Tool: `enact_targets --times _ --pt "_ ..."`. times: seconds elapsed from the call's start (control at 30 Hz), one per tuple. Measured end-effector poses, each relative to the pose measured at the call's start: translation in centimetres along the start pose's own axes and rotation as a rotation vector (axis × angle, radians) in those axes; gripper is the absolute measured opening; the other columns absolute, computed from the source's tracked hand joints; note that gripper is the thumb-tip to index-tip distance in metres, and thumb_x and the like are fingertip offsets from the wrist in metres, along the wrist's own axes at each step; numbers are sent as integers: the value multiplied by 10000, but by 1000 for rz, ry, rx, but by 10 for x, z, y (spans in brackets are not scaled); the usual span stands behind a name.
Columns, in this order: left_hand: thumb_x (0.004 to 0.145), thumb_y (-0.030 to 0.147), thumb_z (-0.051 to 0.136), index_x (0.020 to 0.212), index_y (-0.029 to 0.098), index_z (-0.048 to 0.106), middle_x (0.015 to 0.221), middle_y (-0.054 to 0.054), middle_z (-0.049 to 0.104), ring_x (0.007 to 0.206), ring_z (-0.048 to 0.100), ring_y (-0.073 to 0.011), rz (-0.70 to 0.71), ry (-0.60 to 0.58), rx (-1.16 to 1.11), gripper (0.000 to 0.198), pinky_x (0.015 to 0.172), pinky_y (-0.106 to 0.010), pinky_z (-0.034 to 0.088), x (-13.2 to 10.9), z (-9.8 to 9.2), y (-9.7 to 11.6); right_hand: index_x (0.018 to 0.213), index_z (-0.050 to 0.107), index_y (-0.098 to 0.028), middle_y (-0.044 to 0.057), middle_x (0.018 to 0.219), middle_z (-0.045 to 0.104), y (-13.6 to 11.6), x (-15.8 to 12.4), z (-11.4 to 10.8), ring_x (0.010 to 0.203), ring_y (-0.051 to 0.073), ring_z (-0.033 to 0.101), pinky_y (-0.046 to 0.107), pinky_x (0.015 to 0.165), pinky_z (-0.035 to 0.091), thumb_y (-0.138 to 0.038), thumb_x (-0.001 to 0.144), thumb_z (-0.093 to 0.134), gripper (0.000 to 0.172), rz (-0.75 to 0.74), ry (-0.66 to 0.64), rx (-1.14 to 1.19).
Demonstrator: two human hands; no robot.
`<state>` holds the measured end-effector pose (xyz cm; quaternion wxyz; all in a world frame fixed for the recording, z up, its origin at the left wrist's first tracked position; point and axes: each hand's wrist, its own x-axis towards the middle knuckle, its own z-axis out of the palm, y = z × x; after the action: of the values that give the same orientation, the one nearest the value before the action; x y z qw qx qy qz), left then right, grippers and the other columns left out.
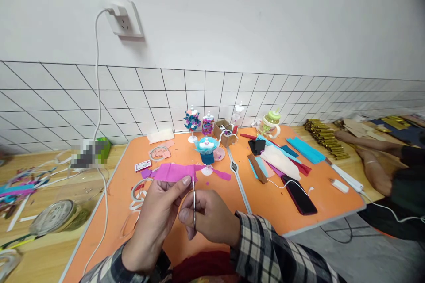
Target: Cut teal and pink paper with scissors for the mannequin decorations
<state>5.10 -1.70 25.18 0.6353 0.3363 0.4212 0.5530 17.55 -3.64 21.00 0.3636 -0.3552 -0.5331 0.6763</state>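
My left hand [156,221] pinches the near edge of a magenta crepe paper strip [175,171] between thumb and fingers. My right hand [207,219] is closed round a pair of thin metal scissors [194,201], blades pointing up at the strip's edge. Both hands hover over the orange table [186,239] close to my body. Just beyond the strip stands a small blue paper flower on a white stand [207,148].
Two more paper flowers [192,121], a small cardboard box [224,131], tape rolls [158,152], coloured paper sheets [305,149], a black phone [299,194] and a cup [269,124] lie on the table. Another person's arms [368,159] rest at the right. A cable [98,97] hangs from a wall socket.
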Motion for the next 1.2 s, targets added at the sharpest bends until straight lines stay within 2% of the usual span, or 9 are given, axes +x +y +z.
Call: enact_targets --times 0.17,0.33,0.47,0.67,0.9,1.2 --pt "626 340 933 479 156 588 405 57 505 367 421 -69 8 -39 18 418 343 -172 364 0 0 2 782 572 -176 -46 497 571 2 1 0 413 103 525 218 456 416 -609 768 764 474 9 -19 7" --pt "642 367 920 452 154 594 403 47 511 359 430 -74 1 -67 50 434 338 -185 376 1 -2 3 774 574 -173 -45 497 572 0 2 -2 417 100 530 215 462 424 -604 750 778 477 1 -34 23" --pt "617 363 935 509 148 639 441 37 560 385 477 -89 14 -45 51 381 349 -190 401 3 -3 2 770 555 -180 -47 486 565 -1 2 -2 400 101 519 206 433 401 -625 747 766 493 34 -39 9" --pt "641 398 918 469 152 605 411 40 532 354 463 -89 -14 -66 74 433 339 -200 385 4 -6 1 771 555 -178 -43 501 578 -2 3 -2 424 99 535 219 474 443 -618 729 782 497 15 -35 27" --pt "589 360 950 495 150 614 435 49 549 366 461 -75 -13 -28 46 407 346 -187 362 6 -8 1 773 540 -185 -46 493 570 -4 3 -2 416 102 529 220 460 427 -645 716 771 518 43 -31 30" --pt "579 373 956 516 158 609 428 47 545 371 481 -92 -91 -24 67 413 363 -205 387 6 -10 1 775 558 -176 -42 500 571 -3 3 -4 420 105 532 223 464 429 -635 731 766 505 42 -37 12"
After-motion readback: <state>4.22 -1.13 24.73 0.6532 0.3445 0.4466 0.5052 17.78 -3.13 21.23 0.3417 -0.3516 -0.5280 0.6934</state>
